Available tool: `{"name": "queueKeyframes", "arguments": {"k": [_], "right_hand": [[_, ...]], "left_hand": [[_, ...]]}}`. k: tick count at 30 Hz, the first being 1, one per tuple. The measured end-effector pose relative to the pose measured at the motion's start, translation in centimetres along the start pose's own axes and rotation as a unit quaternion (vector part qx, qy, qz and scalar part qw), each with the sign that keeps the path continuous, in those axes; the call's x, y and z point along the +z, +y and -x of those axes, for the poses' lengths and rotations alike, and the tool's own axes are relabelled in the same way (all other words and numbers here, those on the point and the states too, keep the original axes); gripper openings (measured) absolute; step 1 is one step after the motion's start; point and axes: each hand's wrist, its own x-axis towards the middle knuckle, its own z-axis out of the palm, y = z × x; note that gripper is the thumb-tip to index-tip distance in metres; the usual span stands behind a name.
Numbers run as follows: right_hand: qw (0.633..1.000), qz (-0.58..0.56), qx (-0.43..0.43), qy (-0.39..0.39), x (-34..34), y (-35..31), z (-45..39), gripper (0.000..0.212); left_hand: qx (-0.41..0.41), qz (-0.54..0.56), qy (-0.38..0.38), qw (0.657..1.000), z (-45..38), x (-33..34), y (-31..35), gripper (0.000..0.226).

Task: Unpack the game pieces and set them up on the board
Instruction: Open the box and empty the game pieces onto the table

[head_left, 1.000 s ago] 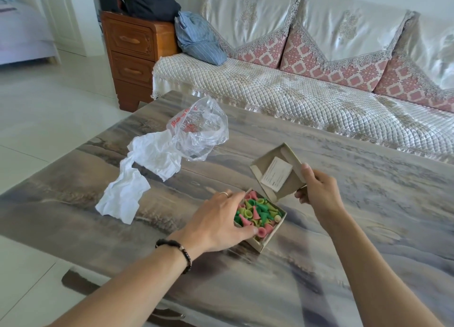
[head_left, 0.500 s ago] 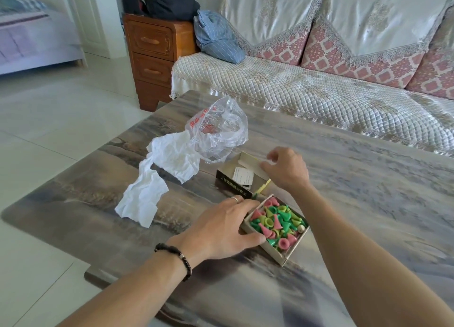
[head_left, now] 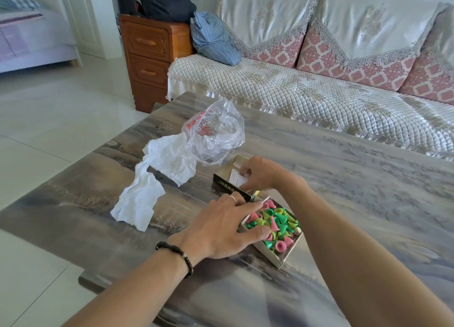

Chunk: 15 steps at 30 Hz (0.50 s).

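Change: we see the right hand [head_left: 260, 177] lower than a second ago, now down on the box lid [head_left: 232, 179] resting on the table [head_left: 368, 191]; before, it held the lid up.
Right hand: fingers curled, pinching the white slip [head_left: 237, 178] inside the lid.
Left hand [head_left: 226, 231]: fingers and thumb grip the near-left edge of the box [head_left: 282, 258].
Game pieces [head_left: 276, 224]: pink, green, yellow cones heaped in the open box, just beside the lid.
Rest: we note a clear plastic bag [head_left: 216, 135] and crumpled white paper [head_left: 152, 184] left of the lid; sofa [head_left: 294, 91] behind.
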Motion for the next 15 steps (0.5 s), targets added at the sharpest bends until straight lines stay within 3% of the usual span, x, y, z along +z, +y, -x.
{"name": "queueKeyframes", "arguments": {"k": [4, 8, 13, 15], "right_hand": [[0.999, 0.016, -0.009, 0.048, 0.3, 0.1, 0.3, 0.013], [0.995, 0.001, -0.020, 0.093, 1.0, 1.4, 0.8, 0.022], [0.998, -0.055, -0.006, 0.040, 0.6, 1.3, -0.1, 0.062], [0.997, -0.072, 0.007, 0.025, 0.4, 1.0, -0.7, 0.051]], "left_hand": [[0.007, -0.009, 0.025, 1.000, -0.6, 0.0, -0.4, 0.076], [0.005, -0.018, 0.031, 0.999, -1.2, 0.2, -0.4, 0.076], [-0.014, -0.022, 0.014, 1.000, -1.6, 0.1, -0.2, 0.080], [-0.023, -0.026, 0.016, 0.999, -1.6, 0.1, -0.3, 0.081]]}}
